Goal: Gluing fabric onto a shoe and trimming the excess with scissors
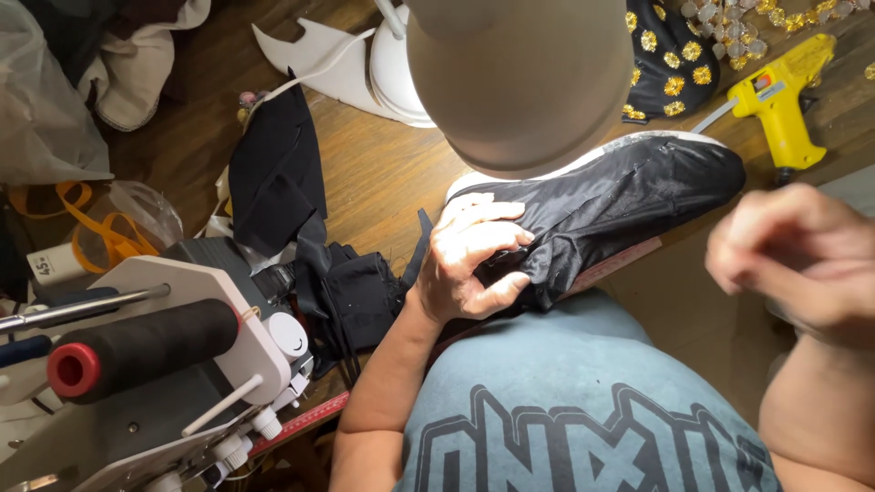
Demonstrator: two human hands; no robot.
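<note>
the blurred right hand sits nearest the camera, lifted above the lap with its fingers curled in; it may be pinching something thin, but i cannot tell what, if anything. further in, the left hand is clamped over the near end of a black shoe, thumb below and fingers spread on top, pressing down the black satin fabric that wraps it. the shoe lies at the near edge of the wooden surface, white sole rim showing along its far side, partly under a tan lamp shade. a yellow glue gun rests just beyond the toe, next to a black piece with gold sequins. loose black fabric scraps and a spool of dark thread on a machine lie to the left.

the risk, as i judge it: if the left hand's grip slackens, the slippery fabric could slide or wrinkle; the glue gun's tip is close enough to mark the toe.
</note>
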